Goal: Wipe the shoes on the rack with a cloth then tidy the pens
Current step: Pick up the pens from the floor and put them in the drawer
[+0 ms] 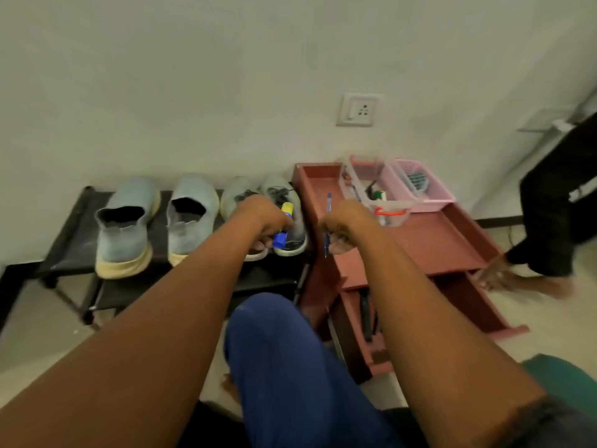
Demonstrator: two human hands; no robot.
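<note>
- Blue-and-yellow: a chunky plastic marker (283, 229) sits in the left hand (262, 218), fingers curled round its middle, yellow end up, blue end down. It is held over the grey lace-up sneakers (284, 202) on the black metal shoe rack (69, 240).
- Head view, 12 to 1 o'clock: right hand (344, 226) pinches a thin blue ballpoint pen (328, 221), near upright, above the red-brown wooden tray shelf (436, 240).
- 1 o'clock, well beyond the right hand: clear and pink plastic organiser baskets (403, 189) holding more stationery.
- 10 o'clock: two pale blue slip-on shoes (155, 218) on the rack. No cloth visible; judged to be in the pen-tidying stage.
- Risk: the pen's pinch looks light; a slip would drop it into the gap between rack and shelf.
- Risk: marker's lower end hangs close to the sneakers; if uncapped it could mark them. Cap state cannot be told.
</note>
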